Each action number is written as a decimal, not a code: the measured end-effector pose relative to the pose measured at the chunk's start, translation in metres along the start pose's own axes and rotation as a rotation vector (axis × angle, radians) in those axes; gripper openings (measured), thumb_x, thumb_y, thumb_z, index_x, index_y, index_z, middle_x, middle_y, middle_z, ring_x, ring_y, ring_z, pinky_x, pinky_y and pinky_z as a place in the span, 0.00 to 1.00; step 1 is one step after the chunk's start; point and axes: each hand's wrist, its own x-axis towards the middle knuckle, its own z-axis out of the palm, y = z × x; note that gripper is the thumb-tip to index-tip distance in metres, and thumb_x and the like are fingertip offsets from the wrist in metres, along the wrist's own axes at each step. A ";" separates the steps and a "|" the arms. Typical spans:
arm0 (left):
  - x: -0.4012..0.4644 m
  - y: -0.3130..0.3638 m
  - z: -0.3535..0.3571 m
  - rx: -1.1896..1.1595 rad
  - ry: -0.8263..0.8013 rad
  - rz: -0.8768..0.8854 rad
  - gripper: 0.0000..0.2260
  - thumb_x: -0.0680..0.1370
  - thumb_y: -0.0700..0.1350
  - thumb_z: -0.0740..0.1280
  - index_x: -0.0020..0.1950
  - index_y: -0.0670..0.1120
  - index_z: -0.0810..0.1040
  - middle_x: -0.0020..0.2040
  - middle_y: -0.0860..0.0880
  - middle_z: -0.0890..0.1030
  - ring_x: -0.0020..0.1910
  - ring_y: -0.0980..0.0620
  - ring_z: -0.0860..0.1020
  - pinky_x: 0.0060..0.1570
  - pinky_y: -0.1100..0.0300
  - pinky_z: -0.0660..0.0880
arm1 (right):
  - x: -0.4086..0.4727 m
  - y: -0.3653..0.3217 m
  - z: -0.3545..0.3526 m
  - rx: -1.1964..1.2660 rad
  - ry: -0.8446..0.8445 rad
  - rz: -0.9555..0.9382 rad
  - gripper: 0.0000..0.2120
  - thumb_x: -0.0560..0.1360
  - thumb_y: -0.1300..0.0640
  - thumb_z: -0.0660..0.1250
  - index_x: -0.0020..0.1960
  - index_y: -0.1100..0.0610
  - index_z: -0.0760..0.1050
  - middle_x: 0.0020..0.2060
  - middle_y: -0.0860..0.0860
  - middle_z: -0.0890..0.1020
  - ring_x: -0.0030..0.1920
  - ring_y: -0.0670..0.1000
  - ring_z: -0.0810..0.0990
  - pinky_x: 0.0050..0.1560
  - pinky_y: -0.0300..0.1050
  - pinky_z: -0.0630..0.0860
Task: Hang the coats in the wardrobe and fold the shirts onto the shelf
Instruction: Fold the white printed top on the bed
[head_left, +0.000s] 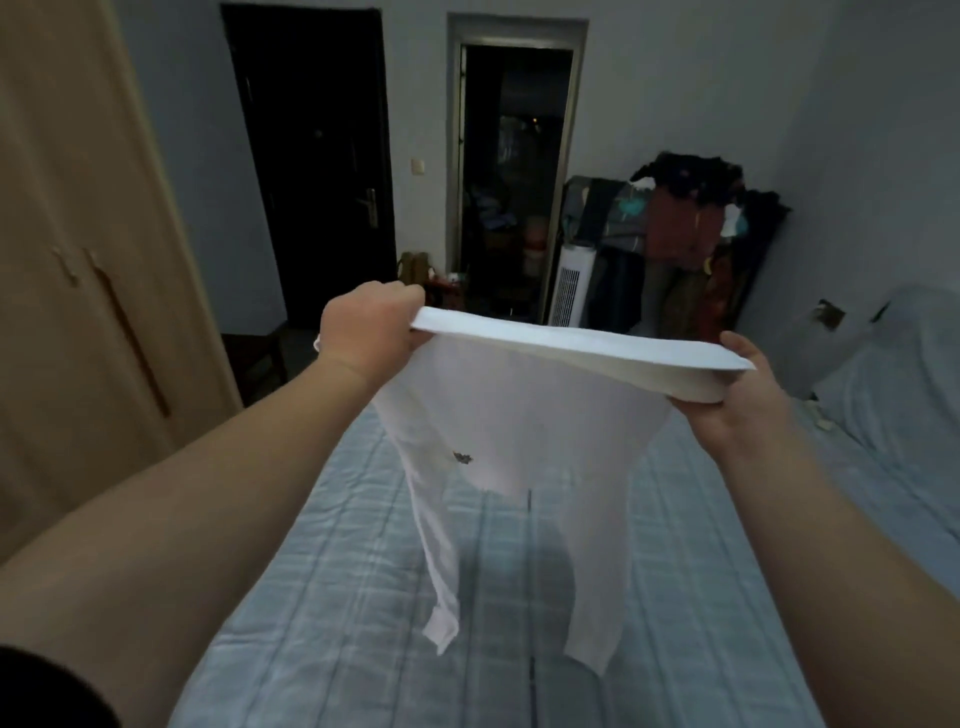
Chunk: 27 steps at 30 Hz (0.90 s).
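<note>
the left hand (371, 325) and right hand (740, 395) each grip one end of a white long-sleeved shirt (519, 415), stretched out in the air above the plaid bed cover (701, 571), sleeves dangling. folding looks barely begun; the wardrobe (78, 234) doors are closed, and no shelf or coats can be made out.

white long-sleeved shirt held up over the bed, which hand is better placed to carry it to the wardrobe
Left, probably: the left hand grips the white long-sleeved shirt on the side nearest the tan wooden wardrobe.
</note>
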 end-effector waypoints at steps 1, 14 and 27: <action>-0.017 0.003 0.003 -0.007 -0.048 0.020 0.09 0.77 0.55 0.67 0.45 0.51 0.73 0.38 0.52 0.72 0.38 0.48 0.71 0.38 0.54 0.76 | -0.008 0.007 -0.012 -0.019 0.011 0.001 0.11 0.79 0.64 0.55 0.51 0.51 0.73 0.48 0.54 0.77 0.45 0.55 0.76 0.45 0.51 0.77; -0.411 0.038 0.106 -0.227 -0.804 0.444 0.20 0.71 0.33 0.64 0.60 0.49 0.71 0.53 0.47 0.73 0.51 0.44 0.74 0.40 0.52 0.72 | -0.227 0.212 -0.303 -0.760 0.298 0.168 0.15 0.66 0.70 0.59 0.41 0.55 0.80 0.41 0.58 0.78 0.38 0.57 0.73 0.36 0.45 0.68; -0.698 0.056 0.098 -0.355 -1.229 0.345 0.31 0.75 0.30 0.60 0.75 0.53 0.67 0.67 0.49 0.72 0.63 0.47 0.68 0.64 0.56 0.67 | -0.433 0.300 -0.465 -1.429 0.072 0.469 0.17 0.70 0.73 0.64 0.47 0.56 0.84 0.37 0.55 0.82 0.21 0.49 0.72 0.20 0.38 0.66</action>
